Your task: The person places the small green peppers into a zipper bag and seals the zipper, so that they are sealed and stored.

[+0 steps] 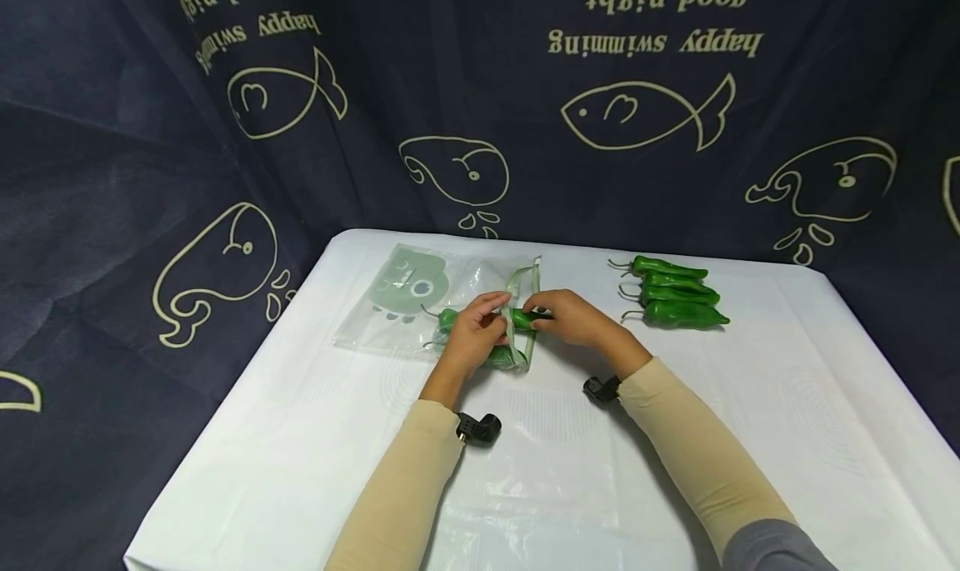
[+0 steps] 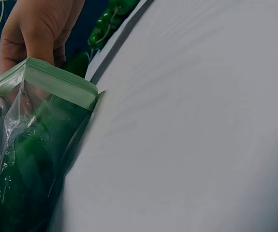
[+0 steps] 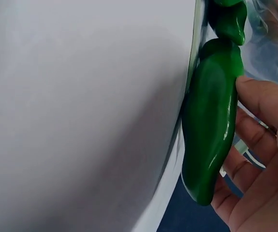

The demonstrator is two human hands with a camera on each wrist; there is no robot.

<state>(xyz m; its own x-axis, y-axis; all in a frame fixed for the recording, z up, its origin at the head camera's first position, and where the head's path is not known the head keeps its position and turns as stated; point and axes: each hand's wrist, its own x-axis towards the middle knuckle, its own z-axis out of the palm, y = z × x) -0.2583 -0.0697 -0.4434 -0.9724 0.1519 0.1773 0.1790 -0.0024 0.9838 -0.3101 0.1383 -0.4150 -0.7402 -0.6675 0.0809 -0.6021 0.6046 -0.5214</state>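
Observation:
A clear zip bag [image 1: 360,329] with a green whale print lies on the table, its green-edged mouth held apart toward the right. At that mouth my left hand [image 1: 471,334] grips the bag's edge. My right hand [image 1: 572,318] pinches a green pepper [image 3: 210,121] between thumb and fingers, the pepper lying partly within the bag's opening. Another green pepper [image 1: 506,357] is inside the bag, below the left hand. The left wrist view shows the green zip strip [image 2: 61,83] close up, with the right hand's fingers reaching behind it.
Several green peppers [image 1: 684,313] lie in a stack of rows at the table's right, stems pointing left. A white cloth covers the table [image 1: 555,471]. Behind it hangs a dark curtain [image 1: 525,96] printed with fish and whales.

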